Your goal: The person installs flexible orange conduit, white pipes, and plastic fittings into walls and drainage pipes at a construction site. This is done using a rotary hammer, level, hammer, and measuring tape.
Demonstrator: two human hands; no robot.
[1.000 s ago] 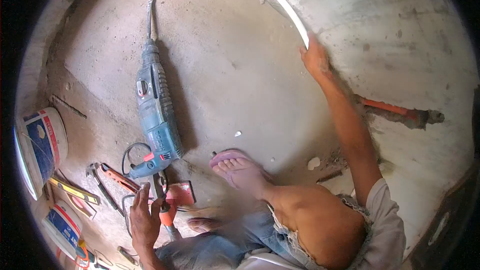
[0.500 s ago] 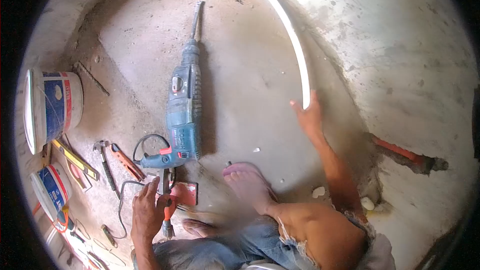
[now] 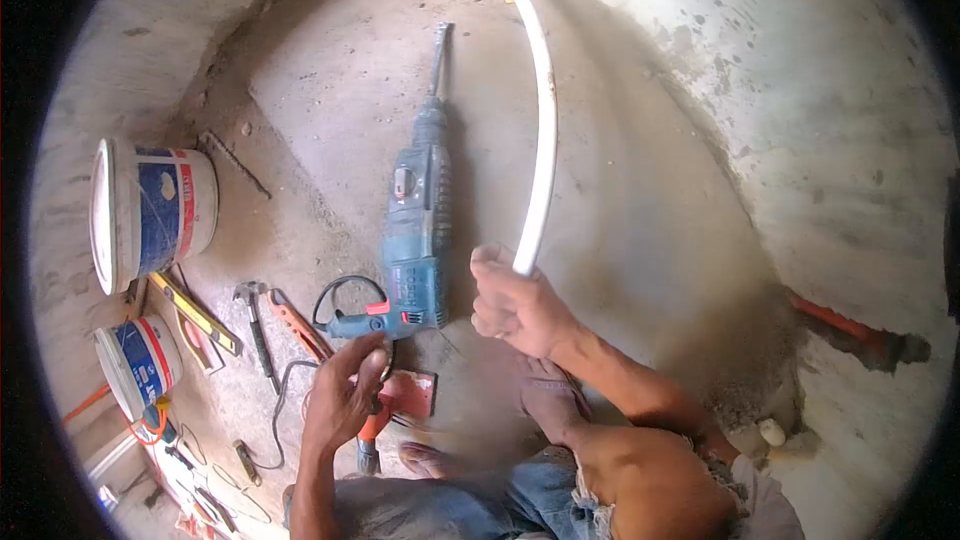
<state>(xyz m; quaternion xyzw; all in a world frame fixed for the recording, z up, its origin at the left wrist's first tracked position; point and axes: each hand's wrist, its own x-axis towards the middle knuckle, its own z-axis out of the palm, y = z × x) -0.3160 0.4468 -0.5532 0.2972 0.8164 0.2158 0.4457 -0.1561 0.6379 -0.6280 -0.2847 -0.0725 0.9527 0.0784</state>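
Note:
The white pipe (image 3: 545, 130) curves down from the top of the view, its near end in my right hand (image 3: 520, 302), whose fingers are closed round it. My left hand (image 3: 343, 392) is lower left, beside the drill's handle, with its fingers curled; whatever is between them is hidden. Just right of its wrist is an orange-handled tool (image 3: 370, 427) with a dark end. Between the pipe and the left-hand tools, a blue rotary hammer drill (image 3: 415, 230) lies on the floor, its chisel bit pointing away. A red flat piece (image 3: 412, 394) lies below the drill.
Two white buckets, one larger (image 3: 200, 202) and one smaller (image 3: 150, 360), lie at left. Near them are a yellow level (image 3: 205, 318), a hammer (image 3: 260, 335) and a red-handled tool (image 3: 300, 325). An orange pipe (image 3: 840, 322) sits in the right wall's groove.
My right hand has come in towards my body and leftward with the pipe end, its fingers now curled tighter. The view has shifted, and the grey metal piece at my left fingertips no longer shows.

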